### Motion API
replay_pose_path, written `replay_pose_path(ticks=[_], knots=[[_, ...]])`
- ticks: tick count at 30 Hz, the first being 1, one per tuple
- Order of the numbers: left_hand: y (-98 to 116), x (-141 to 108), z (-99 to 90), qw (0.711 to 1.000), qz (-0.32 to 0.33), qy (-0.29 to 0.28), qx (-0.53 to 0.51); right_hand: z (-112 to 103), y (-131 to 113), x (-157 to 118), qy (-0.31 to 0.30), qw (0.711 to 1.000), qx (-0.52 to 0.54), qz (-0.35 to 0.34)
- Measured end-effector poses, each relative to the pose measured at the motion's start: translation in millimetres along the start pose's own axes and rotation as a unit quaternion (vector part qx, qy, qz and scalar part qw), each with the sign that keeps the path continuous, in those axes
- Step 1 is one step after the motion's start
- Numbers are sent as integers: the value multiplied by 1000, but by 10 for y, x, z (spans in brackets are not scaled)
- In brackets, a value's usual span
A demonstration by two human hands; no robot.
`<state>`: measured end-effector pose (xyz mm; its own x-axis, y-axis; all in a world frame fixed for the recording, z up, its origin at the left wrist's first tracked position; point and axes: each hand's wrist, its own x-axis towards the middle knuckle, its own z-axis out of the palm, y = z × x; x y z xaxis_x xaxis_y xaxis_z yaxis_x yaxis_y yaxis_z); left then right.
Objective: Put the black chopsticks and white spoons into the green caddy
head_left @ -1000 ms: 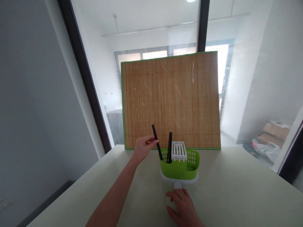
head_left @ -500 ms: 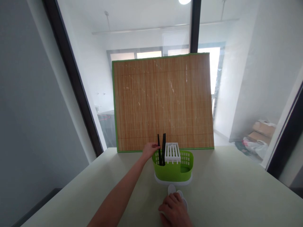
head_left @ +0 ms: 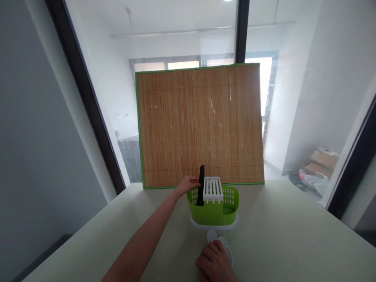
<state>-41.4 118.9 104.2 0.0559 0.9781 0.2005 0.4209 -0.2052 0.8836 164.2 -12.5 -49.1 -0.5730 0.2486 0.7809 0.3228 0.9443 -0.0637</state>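
Black chopsticks stand close together, leaning slightly, in the left end of a green caddy. My left hand reaches over the caddy's left rim and pinches the chopsticks at about mid-height. A white slotted rack sits across the middle of the caddy. In front of it, several white spoons lie on the table with their rounded ends showing. My right hand is curled over the spoons and hides most of them; their handles are out of sight.
The caddy has a white base tray and stands on a pale table. A bamboo mat with green edging leans upright behind it, against a glass wall with dark frames. Boxes and bags lie beyond the glass.
The chopstick pinched in my left hand, tilted apart from the others before, has come against them, so they form one bundle. My right hand stays on the spoons. The view has shifted slightly.
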Motion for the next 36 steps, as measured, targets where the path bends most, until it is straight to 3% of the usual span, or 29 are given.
replay_pose_path(ticks=[5,14,19,24,31,36], knots=[[28,38,50,1000,0,0,-28,9,5,-10,-16,1000,-15,-2],[82,3,91,1000,-7,-2,-5,26,6,8,33,999,-14,-12],[54,21,123,1000,-19,16,19,28,15,-4,14,1000,-16,-12],[3,53,122,1000,-18,21,6,39,35,-21,-44,998,-44,-9],[-92,35,58,997,-49,-37,-55,47,17,-20,-38,998,-43,-7],[-32,144,30,986,-66,-107,-105,83,38,-5,16,998,-50,-23]])
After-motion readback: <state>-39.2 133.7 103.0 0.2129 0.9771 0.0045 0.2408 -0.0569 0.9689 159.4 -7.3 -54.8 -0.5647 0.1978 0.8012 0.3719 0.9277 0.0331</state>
